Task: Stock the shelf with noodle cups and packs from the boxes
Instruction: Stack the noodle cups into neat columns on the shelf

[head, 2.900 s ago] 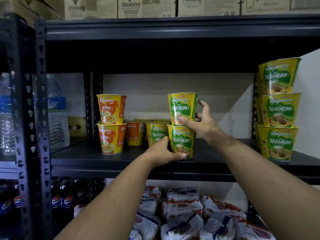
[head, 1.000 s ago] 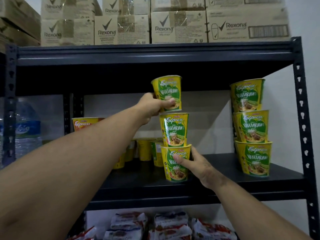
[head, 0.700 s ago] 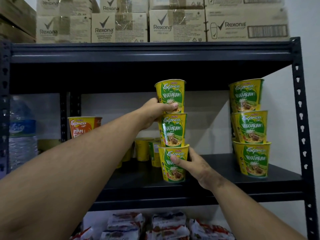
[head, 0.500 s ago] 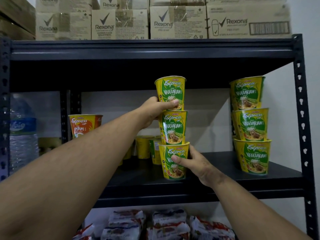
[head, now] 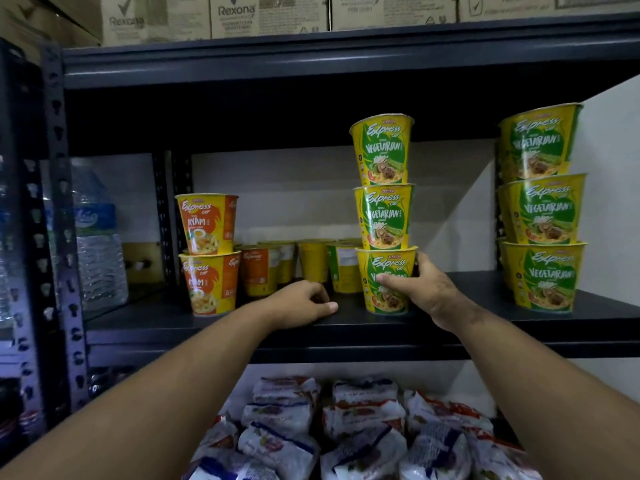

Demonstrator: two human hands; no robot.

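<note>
Head view: dark metal shelf [head: 346,327].
Centre stack: three green-yellow cups, "Express Cup VEGETARIAN".
Right hand [head: 420,292]: fingers curled round the bottom cup [head: 386,278].
Left hand [head: 299,303]: at 9 o'clock of that cup, fingers loosely curled, holding nothing.
Far left: two orange "AYAM" cups [head: 207,254].
Top: "Rexona" boxes [head: 239,15].
Below: noodle packs [head: 346,427].

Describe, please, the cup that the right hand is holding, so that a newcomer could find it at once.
On the dark metal shelf, find the middle stack of three green Vegetarian cups. The bottom cup is the one; unlike its neighbours, the right hand grips its side.
</note>
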